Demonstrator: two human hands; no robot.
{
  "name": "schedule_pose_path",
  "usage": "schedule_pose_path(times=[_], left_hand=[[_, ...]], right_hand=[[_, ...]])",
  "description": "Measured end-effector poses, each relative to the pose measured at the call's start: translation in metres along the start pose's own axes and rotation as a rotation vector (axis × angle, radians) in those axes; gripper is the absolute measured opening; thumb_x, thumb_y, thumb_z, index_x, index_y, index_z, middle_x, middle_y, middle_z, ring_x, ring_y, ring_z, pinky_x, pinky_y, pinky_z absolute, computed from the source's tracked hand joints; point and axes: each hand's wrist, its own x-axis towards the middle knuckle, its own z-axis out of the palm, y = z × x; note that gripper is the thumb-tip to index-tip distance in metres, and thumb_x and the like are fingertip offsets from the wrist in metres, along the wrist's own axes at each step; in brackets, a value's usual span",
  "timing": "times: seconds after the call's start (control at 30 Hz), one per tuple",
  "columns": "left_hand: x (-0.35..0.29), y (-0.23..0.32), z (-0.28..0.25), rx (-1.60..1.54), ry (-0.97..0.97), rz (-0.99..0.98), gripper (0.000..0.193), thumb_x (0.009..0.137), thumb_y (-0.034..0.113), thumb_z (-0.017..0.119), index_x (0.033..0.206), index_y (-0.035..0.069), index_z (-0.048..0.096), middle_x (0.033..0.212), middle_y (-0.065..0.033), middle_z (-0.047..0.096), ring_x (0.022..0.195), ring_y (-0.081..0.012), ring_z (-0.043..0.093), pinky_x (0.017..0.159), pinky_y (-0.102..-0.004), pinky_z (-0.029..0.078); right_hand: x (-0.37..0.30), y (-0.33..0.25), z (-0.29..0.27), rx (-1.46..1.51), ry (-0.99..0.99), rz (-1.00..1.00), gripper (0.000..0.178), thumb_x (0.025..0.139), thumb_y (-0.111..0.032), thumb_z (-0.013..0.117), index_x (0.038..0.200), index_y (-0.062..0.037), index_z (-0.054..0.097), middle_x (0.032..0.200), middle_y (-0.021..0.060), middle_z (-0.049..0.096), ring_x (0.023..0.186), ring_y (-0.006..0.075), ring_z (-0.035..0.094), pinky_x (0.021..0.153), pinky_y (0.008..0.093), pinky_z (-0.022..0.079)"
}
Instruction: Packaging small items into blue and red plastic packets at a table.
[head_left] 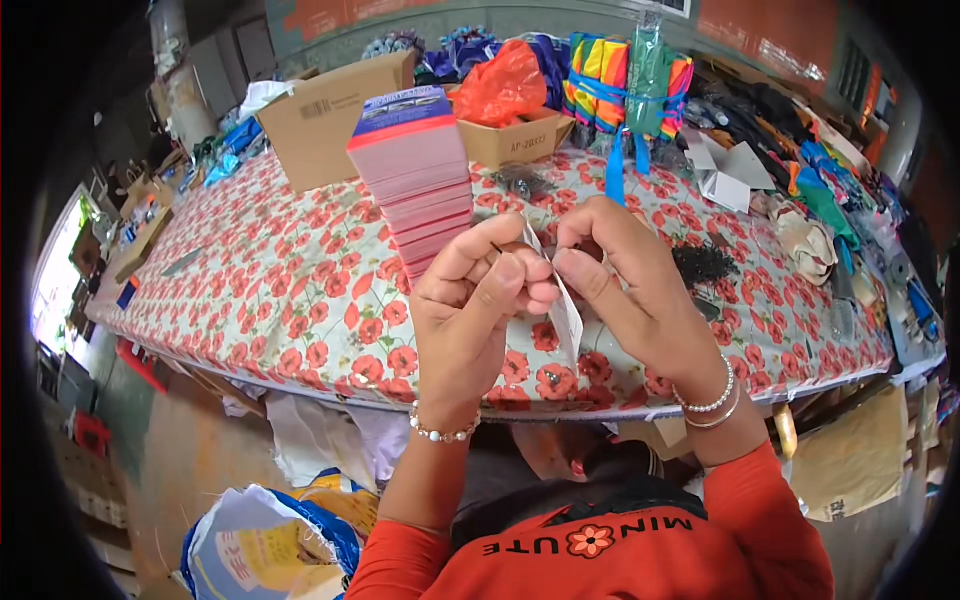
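Observation:
Both hands meet above the near middle of the table. A thin white card [567, 318], seen almost edge-on, stands between them. The thumb and forefinger of my right hand [635, 285] pinch it near its upper part. My left hand [465, 310] is closed, its curled fingers up against the card's other side. Between its thumb and forefinger a short, thin dark strand [497, 248] sticks out. Just behind my left hand rises a tall stack of pink-edged cards [415, 165] with a blue and red printed top. Beyond my right hand lies a tangled heap of small black pieces [705, 263].
A poppy-patterned cloth [320, 270] covers the table. Along the back stand a cardboard box [335, 125], an open carton [510, 143] with a red plastic bag [505, 85], and rainbow-striped bundles [598, 80]. Fabric piles up at right. An open sack [270, 540] stands on the floor at left.

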Motion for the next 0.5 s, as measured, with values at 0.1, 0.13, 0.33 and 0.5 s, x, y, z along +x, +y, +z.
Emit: schedule_pose_path(times=[0.1, 0.13, 0.33, 0.5], left_hand=[[0.002, 0.002, 0.001, -0.091, -0.030, 0.053, 0.024, 0.092, 0.006, 0.053, 0.114, -0.002, 0.056, 0.095, -0.0163, 0.064, 0.074, -0.0143, 0.062, 0.061, -0.0189, 0.048], [0.003, 0.002, 0.002, -0.141, -0.043, 0.075, 0.024, 0.092, 0.005, 0.053, 0.114, -0.002, 0.056, 0.096, -0.0164, 0.065, 0.076, -0.0147, 0.062, 0.062, -0.0188, 0.049], [0.011, -0.004, 0.012, 0.036, 0.061, 0.109, 0.020, 0.090, 0.002, 0.055, 0.108, -0.004, 0.059, 0.096, -0.0150, 0.065, 0.076, -0.0132, 0.061, 0.064, -0.0169, 0.047], [0.002, -0.004, 0.022, -0.009, -0.027, -0.089, 0.018, 0.089, 0.002, 0.056, 0.106, -0.004, 0.061, 0.091, -0.0118, 0.065, 0.074, -0.0098, 0.059, 0.062, -0.0146, 0.044]], right_hand=[[0.002, -0.006, -0.002, 0.035, -0.006, -0.027, 0.008, 0.087, -0.013, 0.049, 0.089, -0.0055, 0.050, 0.080, 0.0051, 0.049, 0.073, 0.0189, 0.042, 0.074, 0.0312, 0.035], [0.002, -0.007, -0.003, 0.050, -0.011, -0.035, 0.008, 0.087, -0.013, 0.049, 0.089, -0.0052, 0.051, 0.083, 0.0055, 0.050, 0.075, 0.0185, 0.043, 0.074, 0.0303, 0.035], [0.001, -0.004, -0.010, -0.284, 0.055, -0.274, 0.011, 0.087, -0.015, 0.050, 0.092, -0.0052, 0.052, 0.091, 0.0075, 0.049, 0.083, 0.0212, 0.042, 0.079, 0.0318, 0.034], [0.000, -0.008, -0.011, -0.502, 0.189, -0.369, 0.014, 0.086, -0.017, 0.050, 0.094, -0.0052, 0.052, 0.097, 0.0090, 0.048, 0.086, 0.0243, 0.040, 0.083, 0.0332, 0.033]])
